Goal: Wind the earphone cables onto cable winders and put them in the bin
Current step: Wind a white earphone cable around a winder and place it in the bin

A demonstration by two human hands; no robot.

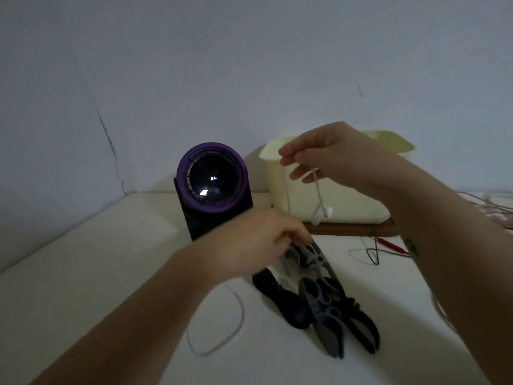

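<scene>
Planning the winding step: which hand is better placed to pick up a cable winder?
Left. The left hand is down at the grey winder, fingers curled on it; the right hand is up in front of the bin, busy pinching the white earphone cable.

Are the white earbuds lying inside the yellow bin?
No, the earbuds dangle from the right hand in front of the bin.

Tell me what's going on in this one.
A person's right hand pinches a white earphone cable, raised in front of the cream bin, its earbuds dangling. The left hand is down at a grey cable winder among the pile of winders on the table; blur hides whether it grips. This cable is not yet wound.
</scene>
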